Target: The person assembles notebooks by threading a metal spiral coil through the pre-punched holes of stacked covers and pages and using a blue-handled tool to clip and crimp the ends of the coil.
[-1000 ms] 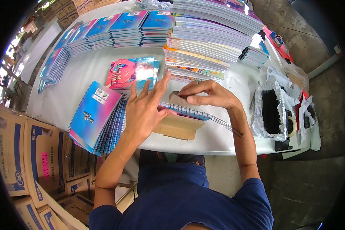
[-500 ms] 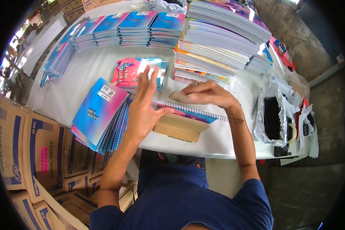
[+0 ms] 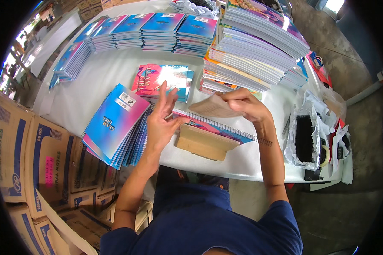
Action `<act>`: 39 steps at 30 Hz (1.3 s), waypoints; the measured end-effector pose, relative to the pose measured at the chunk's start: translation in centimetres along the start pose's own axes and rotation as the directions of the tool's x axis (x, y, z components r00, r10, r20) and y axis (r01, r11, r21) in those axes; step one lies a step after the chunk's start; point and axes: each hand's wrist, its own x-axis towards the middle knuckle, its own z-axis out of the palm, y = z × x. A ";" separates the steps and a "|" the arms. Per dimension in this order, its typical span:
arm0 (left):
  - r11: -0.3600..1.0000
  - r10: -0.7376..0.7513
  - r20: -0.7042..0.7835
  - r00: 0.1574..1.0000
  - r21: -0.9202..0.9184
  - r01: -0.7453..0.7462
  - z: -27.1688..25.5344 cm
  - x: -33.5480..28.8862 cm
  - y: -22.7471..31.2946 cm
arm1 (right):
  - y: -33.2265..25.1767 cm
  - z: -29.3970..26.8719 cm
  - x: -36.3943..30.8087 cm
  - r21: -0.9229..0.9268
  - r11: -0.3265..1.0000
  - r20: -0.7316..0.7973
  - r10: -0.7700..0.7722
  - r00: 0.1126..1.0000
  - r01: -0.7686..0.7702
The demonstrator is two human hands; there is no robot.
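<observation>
At the tabletop [image 3: 110,70], a spiral notebook [image 3: 219,130] touches the left hand [image 3: 160,124].

- bare left hand [image 3: 160,121], fingers raised and spread, thumb against the standing pink-and-blue spiral notebook [image 3: 203,126];
- bare right hand [image 3: 249,107], pinching a thin, flat, brownish-grey piece [image 3: 212,107] above the dark wire coil [image 3: 234,128];
- tan cardboard block [image 3: 206,146], at the notebook's six o'clock;
- from the notebook: fanned blue-and-pink notebooks [image 3: 114,123], nine o'clock; glossy pink-and-teal covers [image 3: 170,78], ten; tall white-paged pile [image 3: 257,46], one
</observation>
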 end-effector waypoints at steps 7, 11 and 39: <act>0.997 -0.030 -0.002 1.000 -0.069 0.030 0.4 -0.1 -0.3 | -0.6 0.5 0.7 -0.100 0.995 0.016 0.032 0.999 -0.031; 0.993 -0.054 -0.012 0.998 -0.104 0.053 0.4 0.0 -0.2 | 0.3 0.7 1.4 -0.114 0.993 0.008 0.045 0.999 -0.043; 0.493 0.103 0.636 0.765 0.635 -0.594 5.1 -4.0 5.3 | 15.5 1.0 -14.8 -0.754 0.244 -0.657 -0.259 0.708 -0.610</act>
